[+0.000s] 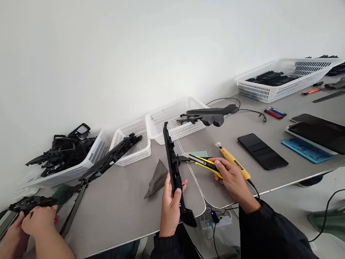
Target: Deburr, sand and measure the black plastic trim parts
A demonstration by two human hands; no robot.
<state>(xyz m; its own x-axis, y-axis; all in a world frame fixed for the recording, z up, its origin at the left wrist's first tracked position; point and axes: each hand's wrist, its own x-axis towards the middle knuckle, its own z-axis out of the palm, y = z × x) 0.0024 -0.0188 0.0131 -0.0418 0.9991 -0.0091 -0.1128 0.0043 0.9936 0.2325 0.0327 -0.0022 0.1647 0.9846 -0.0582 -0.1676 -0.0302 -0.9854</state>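
My left hand [169, 205] is wrapped round a long black plastic trim part [174, 174], held upright over the table's front edge. In my right hand [230, 177] is a yellow utility knife [204, 164], its blade end pointing left toward the middle of the trim part. Whether the blade touches the plastic, I cannot tell. Just behind my right hand lies a yellow corded rotary tool [234, 162] with a round pale tip. A dark grey cloth [157, 179] rests left of the trim part.
White baskets line the back: one [99, 150] heaped with black parts, one [145, 148] holding a long part, one [180, 134] with a dark moulded part across it, another [268, 91] at right. A phone [262, 151] and blue tray [307, 150] lie right. A co-worker's hands [37, 220] work at left.
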